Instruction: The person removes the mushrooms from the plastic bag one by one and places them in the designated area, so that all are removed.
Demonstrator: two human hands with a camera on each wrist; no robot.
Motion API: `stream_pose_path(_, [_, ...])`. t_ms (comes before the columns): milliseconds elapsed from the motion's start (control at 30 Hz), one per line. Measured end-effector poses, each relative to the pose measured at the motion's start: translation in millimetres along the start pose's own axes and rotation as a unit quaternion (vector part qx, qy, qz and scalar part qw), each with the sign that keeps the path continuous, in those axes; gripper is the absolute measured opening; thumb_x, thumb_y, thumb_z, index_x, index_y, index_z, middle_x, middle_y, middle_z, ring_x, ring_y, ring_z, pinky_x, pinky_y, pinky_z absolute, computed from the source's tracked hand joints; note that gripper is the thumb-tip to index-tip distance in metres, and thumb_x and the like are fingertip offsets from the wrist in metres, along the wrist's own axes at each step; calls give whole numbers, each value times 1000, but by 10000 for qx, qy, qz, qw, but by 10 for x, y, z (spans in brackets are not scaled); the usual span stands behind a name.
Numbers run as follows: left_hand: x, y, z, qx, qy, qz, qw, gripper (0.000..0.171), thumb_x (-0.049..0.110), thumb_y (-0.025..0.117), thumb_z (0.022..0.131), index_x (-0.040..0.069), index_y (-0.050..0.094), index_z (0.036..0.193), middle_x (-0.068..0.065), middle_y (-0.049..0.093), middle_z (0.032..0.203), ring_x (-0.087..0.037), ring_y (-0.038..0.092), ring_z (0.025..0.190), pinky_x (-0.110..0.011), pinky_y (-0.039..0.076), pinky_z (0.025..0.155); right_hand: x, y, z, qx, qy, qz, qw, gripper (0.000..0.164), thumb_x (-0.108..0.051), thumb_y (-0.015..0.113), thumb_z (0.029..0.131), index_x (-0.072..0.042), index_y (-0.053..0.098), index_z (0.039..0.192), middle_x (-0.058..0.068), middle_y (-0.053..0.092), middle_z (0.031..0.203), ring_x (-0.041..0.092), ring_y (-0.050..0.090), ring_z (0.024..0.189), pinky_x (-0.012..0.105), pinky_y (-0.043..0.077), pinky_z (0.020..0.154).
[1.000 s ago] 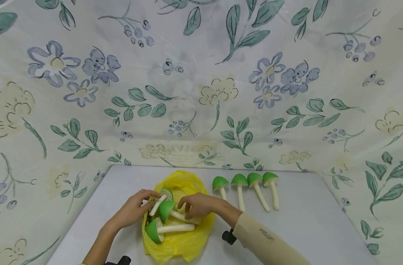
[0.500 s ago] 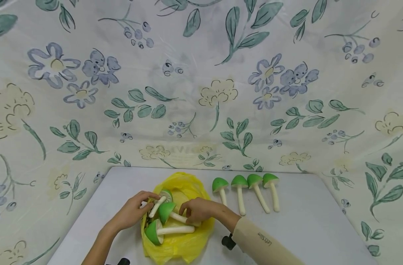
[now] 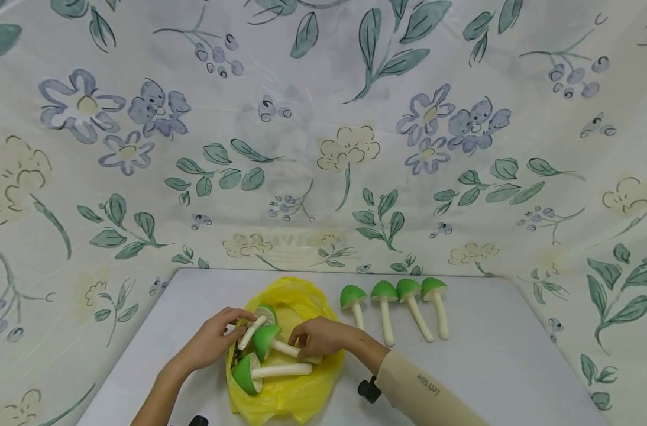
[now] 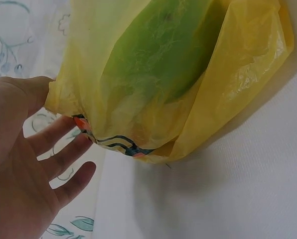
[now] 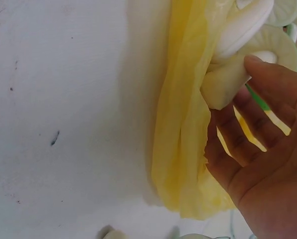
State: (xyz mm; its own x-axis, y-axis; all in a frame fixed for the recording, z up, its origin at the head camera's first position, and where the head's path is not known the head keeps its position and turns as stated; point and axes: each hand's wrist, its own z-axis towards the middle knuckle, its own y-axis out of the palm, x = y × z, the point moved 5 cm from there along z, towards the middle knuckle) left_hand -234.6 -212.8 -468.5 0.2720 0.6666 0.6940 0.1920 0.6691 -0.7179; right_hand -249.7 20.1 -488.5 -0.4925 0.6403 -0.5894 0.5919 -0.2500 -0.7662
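On the table's left half lies a yellow plastic bag (image 3: 281, 402) with its mouth spread. Several green-capped toy mushrooms with white stems lie in it. My left hand (image 3: 214, 339) pinches the bag's left edge between thumb and fingers, its other fingers spread in the left wrist view. My right hand (image 3: 320, 337) reaches over the bag's right side and pinches the stem end of the middle mushroom (image 3: 266, 341), thumb on top in the right wrist view. A front mushroom (image 3: 246, 374) points its stem right, and a back mushroom (image 3: 255, 332) lies near my left fingertips.
Several more green-capped mushrooms (image 3: 385, 293) stand in a row, stems toward me, at the back right of the white table (image 3: 488, 367). A flower-patterned cloth (image 3: 302, 195) rises behind the table's far edge. A black wrist device (image 3: 369, 390) sits below my right wrist.
My right hand has dipped slightly toward the stem end, its fingers closer round it. The left hand stays at the bag's edge, and the bag has barely moved.
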Motion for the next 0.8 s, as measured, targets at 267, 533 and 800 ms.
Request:
stream_pose_path(267, [-7, 1, 9, -28, -72, 8, 10000, 26, 11, 58, 102, 18, 67, 125, -3, 63, 124, -30, 56, 121, -55, 47, 92, 11, -58, -55, 140, 51, 40, 9999, 26, -20, 73, 93, -18, 72, 119, -13, 65, 92, 1, 57, 80, 19, 50, 65])
stream_pose_path(533, [1, 13, 13, -23, -55, -1, 10000, 25, 12, 58, 102, 20, 67, 124, -3, 62, 124, -32, 55, 124, -57, 47, 94, 23, -90, -126, 304, -137, 168, 9993, 24, -17, 72, 93, -16, 71, 117, -13, 63, 90, 1, 55, 78, 17, 49, 68])
stream_pose_path(800, [29, 14, 14, -29, 10, 24, 10000, 26, 11, 58, 102, 17, 67, 125, -2, 63, 123, -33, 55, 124, -59, 47, 94, 56, -82, -207, 278, -300, 565, 9976, 24, -17, 70, 95, -16, 70, 118, -13, 63, 91, 0, 60, 84, 17, 50, 73])
